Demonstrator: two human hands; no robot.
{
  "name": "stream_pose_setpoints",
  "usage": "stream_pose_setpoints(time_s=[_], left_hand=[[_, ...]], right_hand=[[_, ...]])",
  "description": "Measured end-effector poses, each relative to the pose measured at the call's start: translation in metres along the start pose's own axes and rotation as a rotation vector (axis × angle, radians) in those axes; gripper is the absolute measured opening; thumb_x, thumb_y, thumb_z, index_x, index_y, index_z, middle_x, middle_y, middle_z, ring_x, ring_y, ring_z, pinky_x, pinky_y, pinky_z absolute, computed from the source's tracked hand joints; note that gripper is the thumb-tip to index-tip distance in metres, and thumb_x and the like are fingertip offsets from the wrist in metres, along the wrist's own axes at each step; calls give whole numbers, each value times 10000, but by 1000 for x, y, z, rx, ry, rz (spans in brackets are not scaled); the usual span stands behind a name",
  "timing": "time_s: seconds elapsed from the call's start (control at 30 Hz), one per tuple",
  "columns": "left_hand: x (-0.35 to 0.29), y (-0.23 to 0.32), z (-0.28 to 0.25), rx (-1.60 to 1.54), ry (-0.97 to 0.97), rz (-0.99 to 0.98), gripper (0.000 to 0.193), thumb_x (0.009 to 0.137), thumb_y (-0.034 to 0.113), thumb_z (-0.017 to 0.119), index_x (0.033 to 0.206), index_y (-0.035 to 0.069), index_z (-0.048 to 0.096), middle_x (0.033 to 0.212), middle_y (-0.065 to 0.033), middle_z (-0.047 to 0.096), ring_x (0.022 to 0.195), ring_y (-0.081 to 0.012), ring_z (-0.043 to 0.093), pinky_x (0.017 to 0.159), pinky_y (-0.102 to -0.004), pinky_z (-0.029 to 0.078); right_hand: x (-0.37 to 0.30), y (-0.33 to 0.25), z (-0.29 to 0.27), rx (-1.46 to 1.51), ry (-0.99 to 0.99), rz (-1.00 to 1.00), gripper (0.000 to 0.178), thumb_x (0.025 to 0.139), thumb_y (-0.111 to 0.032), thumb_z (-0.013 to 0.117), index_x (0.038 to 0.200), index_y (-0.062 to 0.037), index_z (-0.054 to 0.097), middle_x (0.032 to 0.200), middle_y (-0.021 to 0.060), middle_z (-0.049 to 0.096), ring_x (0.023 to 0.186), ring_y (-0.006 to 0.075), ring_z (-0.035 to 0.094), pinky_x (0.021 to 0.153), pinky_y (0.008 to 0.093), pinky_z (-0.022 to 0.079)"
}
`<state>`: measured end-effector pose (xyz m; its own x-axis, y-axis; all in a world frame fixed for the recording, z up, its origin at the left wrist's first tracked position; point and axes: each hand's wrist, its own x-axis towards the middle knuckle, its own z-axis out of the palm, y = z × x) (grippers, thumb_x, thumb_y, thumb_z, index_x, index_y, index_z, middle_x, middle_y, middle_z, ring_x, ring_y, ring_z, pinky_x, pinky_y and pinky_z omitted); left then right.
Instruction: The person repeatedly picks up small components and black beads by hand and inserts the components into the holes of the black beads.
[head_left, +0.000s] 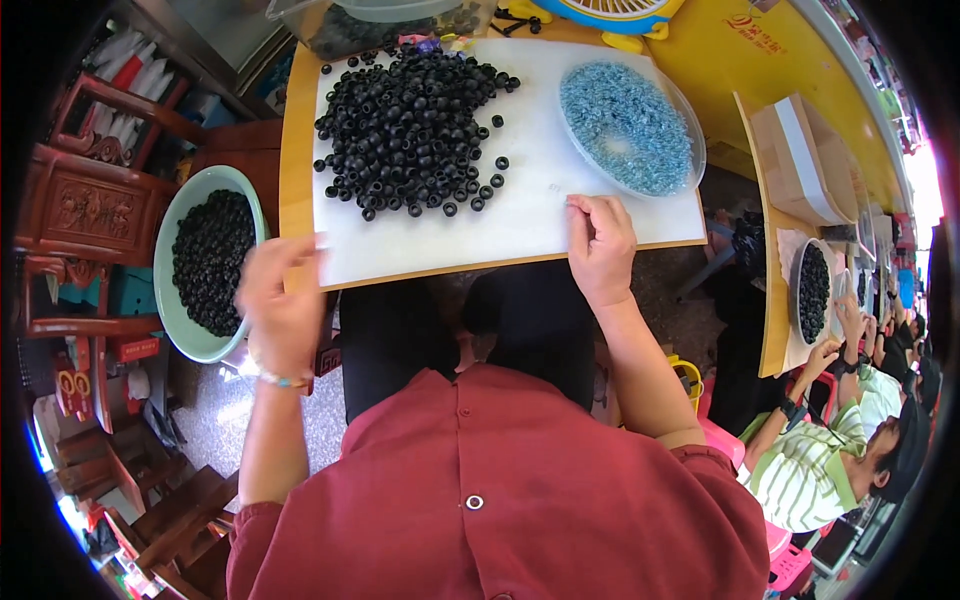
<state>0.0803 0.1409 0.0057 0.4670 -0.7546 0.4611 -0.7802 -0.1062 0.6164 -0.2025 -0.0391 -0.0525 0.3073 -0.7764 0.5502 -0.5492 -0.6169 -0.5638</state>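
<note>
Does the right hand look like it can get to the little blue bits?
Probably yes: the right hand is at the white mat's near edge, close to the tray of blue bits. No lid shows, and only the tray's rim seems to stand between.

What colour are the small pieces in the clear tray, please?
The small pieces are light blue; best view: head.

1. Beads (400, 130): solid black.
2. Tiny pieces (600, 100): pale blue, speckled with darker blue.
3. Bowl (168, 300): pale mint green.
4. Worktop (297, 150): yellow-brown, under a white sheet (540, 130).
5. Shirt (420, 500): plain dark red; trousers (390, 330): black.
6. Panel (820, 60): yellow, with red lettering (755, 33).
7. Co-worker's shirt (800, 490): green and white stripes.
8. Bracelet (275, 379): seemingly pale with turquoise, though blurred.
</note>
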Motion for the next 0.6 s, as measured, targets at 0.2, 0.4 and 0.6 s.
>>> stream_pose_setpoints(time_s=[0.2,0.4,0.6], left_hand=[[16,51,81,135,-180,314,234,700,177,717,923,114,681,770,-20,581,716,-208,527,660,-337,384],[17,52,99,273,-151,372,163,691,216,718,816,147,640,734,20,550,721,-185,510,644,-334,368],[14,53,101,270,-168,339,144,707,214,706,780,138,609,745,-10,570,744,-202,560,631,-347,428]], right_hand=[[-3,-2,-5,94,24,30,58,796,2,593,843,-31,605,799,109,611,744,288,587,673,355,461],[-3,-3,-7,136,42,4,44,803,-3,593,840,-27,599,801,117,617,745,294,591,673,352,467],[-5,-1,-9,158,42,36,42,806,-6,592,844,-15,609,804,128,623,724,290,601,641,341,473]])
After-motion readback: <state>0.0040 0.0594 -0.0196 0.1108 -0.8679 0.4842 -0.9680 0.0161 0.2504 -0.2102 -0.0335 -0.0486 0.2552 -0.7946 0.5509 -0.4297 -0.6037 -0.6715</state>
